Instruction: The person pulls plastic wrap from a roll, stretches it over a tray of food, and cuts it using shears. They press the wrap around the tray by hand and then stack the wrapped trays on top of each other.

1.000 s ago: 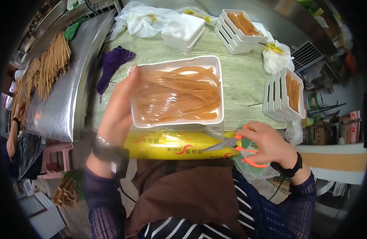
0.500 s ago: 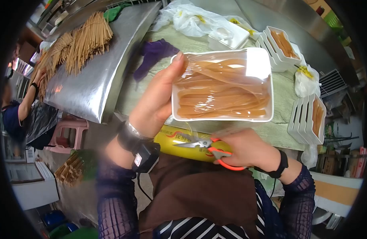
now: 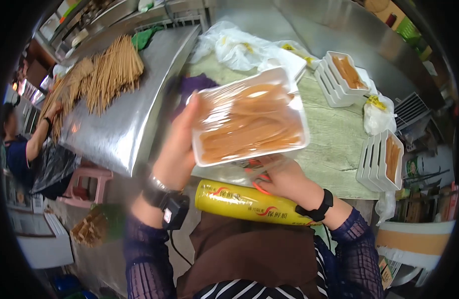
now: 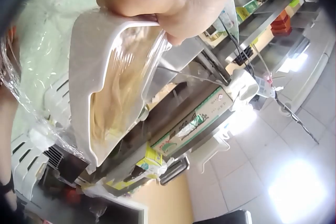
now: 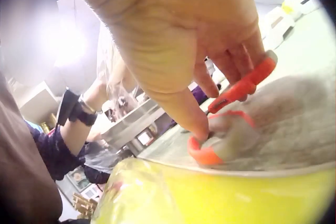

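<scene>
A white foam tray [image 3: 254,155] of flat brown strips [image 3: 254,117], stretched over with cling film, is held up tilted by my left hand [image 3: 175,149]. That hand grips its left end, thumb on top; the left wrist view shows the tray's side wall [image 4: 86,56] below the fingers. Loose film [image 4: 39,111] trails from the tray. My right hand [image 3: 289,180], low beside the tray's near edge, holds scissors by their orange handles [image 5: 244,87], with the blades mostly hidden in the head view. Just nearer my body lies a yellow roll of cling film [image 3: 239,199].
Stacked white trays, brown strips in the top ones, stand at right [image 3: 366,164] and back right [image 3: 329,87]. Plastic bags [image 3: 234,47] and a purple cloth [image 3: 197,84] lie behind the tray. Wooden sticks [image 3: 114,74] cover part of a metal table at left, where another person [image 3: 27,144] reaches.
The tray has tipped and shifted left and closer to the roll. My right hand has brought the scissors from over the roll to beneath the tray's near edge. The head view has also shifted.
</scene>
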The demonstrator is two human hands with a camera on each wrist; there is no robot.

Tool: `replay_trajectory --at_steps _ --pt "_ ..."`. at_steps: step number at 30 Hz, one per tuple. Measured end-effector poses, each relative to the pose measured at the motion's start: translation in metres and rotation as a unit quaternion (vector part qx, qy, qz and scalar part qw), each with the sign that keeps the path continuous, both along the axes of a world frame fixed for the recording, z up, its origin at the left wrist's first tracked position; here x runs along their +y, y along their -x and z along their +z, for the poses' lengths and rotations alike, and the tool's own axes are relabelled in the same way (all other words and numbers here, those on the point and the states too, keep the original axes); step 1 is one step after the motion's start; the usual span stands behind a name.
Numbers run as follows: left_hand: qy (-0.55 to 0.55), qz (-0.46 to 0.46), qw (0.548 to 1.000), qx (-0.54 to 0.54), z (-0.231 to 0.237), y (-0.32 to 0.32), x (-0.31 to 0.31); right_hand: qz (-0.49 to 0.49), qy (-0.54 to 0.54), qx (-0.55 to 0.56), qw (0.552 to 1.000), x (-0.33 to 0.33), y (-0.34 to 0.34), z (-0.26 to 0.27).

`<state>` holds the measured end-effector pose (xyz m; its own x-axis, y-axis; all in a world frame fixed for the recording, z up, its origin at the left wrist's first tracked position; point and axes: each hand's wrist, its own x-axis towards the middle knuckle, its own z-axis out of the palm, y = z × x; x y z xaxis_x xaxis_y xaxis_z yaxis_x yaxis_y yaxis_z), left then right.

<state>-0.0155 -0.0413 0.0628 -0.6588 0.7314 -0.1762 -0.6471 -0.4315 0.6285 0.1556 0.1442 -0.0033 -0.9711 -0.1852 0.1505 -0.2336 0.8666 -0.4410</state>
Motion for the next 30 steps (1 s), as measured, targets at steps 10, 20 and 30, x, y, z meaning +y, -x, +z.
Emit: replay_trajectory --at_steps 10,20,30 --pt "0.013 -0.005 0.999 -0.041 -0.003 -0.002 -0.020 -0.052 0.690 -0.107 0.714 0.017 -0.006 0.021" --pt "0.074 0.083 0.993 -0.026 -0.009 -0.014 -0.040 -0.077 0.829 -0.100 0.545 0.027 -0.020 0.001" --pt "0.231 0.049 0.963 0.131 -0.034 -0.053 -0.070 -0.091 0.692 -0.043 0.714 0.023 -0.017 0.033"
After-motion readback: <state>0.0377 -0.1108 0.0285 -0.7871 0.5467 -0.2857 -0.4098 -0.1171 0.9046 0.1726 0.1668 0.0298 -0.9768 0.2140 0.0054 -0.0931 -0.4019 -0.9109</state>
